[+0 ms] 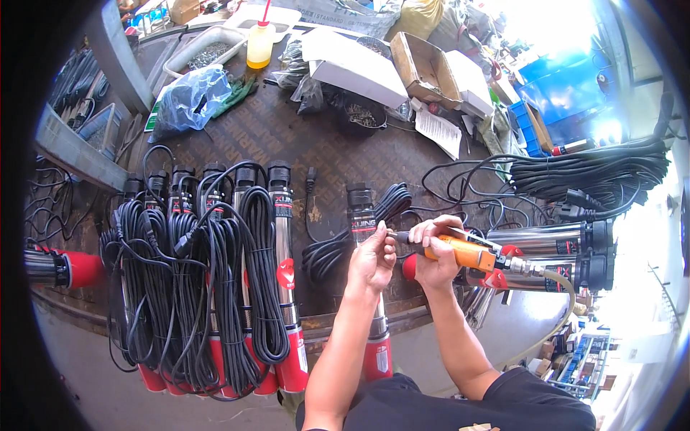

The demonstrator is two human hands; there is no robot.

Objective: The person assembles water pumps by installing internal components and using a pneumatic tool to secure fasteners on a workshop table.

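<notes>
The submersible pump (378, 355), with bright metal barrel, black cap and red base, lies on the table (287, 136), its base beyond the near edge. Its dark label (364, 223) bears pale lettering. The left hand (374, 260) is over the barrel, fingertips pinched; whether they grip anything cannot be told. The right hand (436, 255), right of the pump, is clamped around an orange pneumatic screwdriver (467, 253), bit toward the left fingertips.
</notes>
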